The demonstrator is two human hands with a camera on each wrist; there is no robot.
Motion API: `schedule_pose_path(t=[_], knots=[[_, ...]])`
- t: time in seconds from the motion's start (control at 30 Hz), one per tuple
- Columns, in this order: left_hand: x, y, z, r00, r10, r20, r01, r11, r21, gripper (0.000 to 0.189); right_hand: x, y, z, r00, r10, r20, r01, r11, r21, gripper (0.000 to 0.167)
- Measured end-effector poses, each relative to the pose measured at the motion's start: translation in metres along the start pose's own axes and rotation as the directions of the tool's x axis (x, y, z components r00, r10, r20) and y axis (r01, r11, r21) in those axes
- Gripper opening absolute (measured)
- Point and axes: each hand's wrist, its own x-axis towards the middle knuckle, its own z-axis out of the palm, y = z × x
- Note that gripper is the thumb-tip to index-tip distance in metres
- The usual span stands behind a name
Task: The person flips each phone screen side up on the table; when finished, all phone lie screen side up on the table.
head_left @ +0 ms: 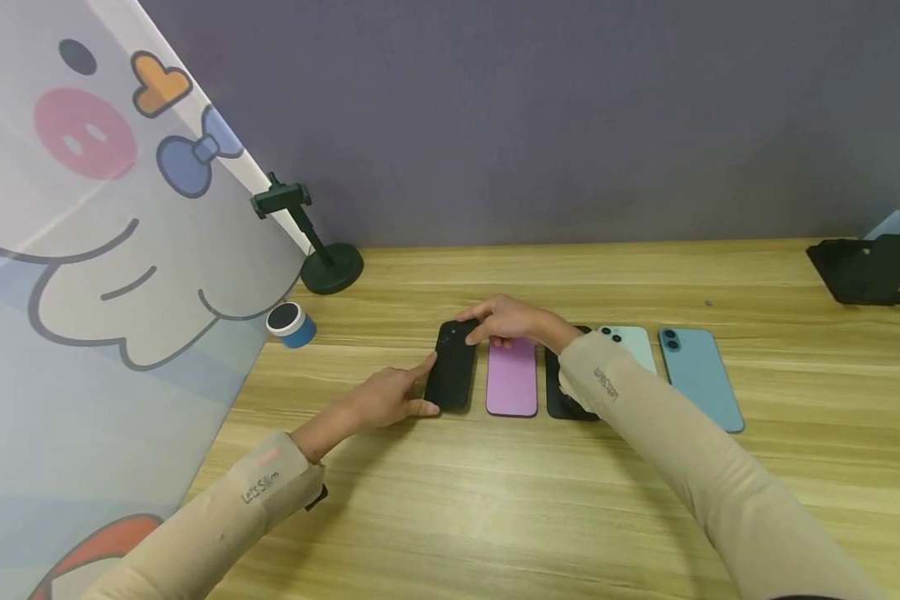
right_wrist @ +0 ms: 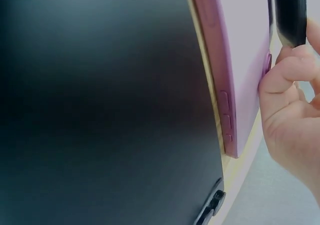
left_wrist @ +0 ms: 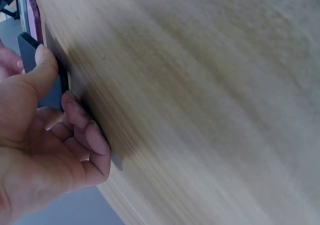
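Both hands hold a black smartphone (head_left: 451, 373), leftmost in a row of phones on the wooden table. My left hand (head_left: 381, 398) grips its left side near the lower corner; the left wrist view shows the thumb on the phone's edge and the other fingers curled beside it. At the top end, my right hand (head_left: 512, 318) pinches the phone's upper corner, also seen in the right wrist view. Just right lies a pink phone (head_left: 512, 382), under the right hand's wrist side. Another black phone (head_left: 562, 396) is partly hidden by the right sleeve.
Further right lie a pale mint phone (head_left: 633, 343) and a blue phone (head_left: 701, 375). A dark green phone stand (head_left: 332, 267) and a blue-and-white jar (head_left: 294, 327) stand at left. A black stand (head_left: 862, 271) is at far right. A grey partition (head_left: 540, 125) rises behind.
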Motion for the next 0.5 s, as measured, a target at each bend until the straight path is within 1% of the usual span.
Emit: schedule_pose_path(t=[0.23,0.37,0.5], knots=[[0.0,-0.003,0.003,1.0,0.024,-0.014,-0.024,1.0,-0.014,0.092,-0.003,-0.001,-0.001,1.0,0.017,-0.011,-0.017,0.999,0.03,0.055],[-0.002,-0.003,0.006,0.997,0.03,-0.072,-0.031,0.999,-0.014,0.09,-0.004,-0.003,-0.001,1.0,0.023,-0.015,-0.023,0.999,0.032,0.054],[-0.004,0.001,0.01,0.988,0.025,-0.15,-0.029,0.999,-0.027,0.086,-0.003,-0.002,-0.001,1.0,0.03,-0.01,-0.029,0.999,0.037,0.055]])
